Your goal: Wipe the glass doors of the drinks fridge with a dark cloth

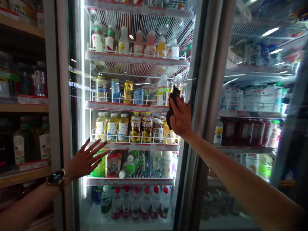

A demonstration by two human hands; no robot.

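Note:
I face a lit drinks fridge behind a glass door [79, 96]. My left hand [84, 158] is open, its fingers spread flat against the lower left of the glass, level with the third shelf's front rail. A watch [55, 177] is on that wrist. My right hand [181, 119] is raised to the right side of the glass by the door frame and presses a dark cloth [172, 104] against it. The cloth bunches out above and to the left of the fingers.
Wire shelves hold rows of bottles [134, 43], cans [115, 89] and yellow tea bottles [113, 126], with red-capped bottles [144, 202] at the bottom. A second fridge door [252, 106] stands to the right. Wooden shelves with dark bottles [26, 141] are on the left.

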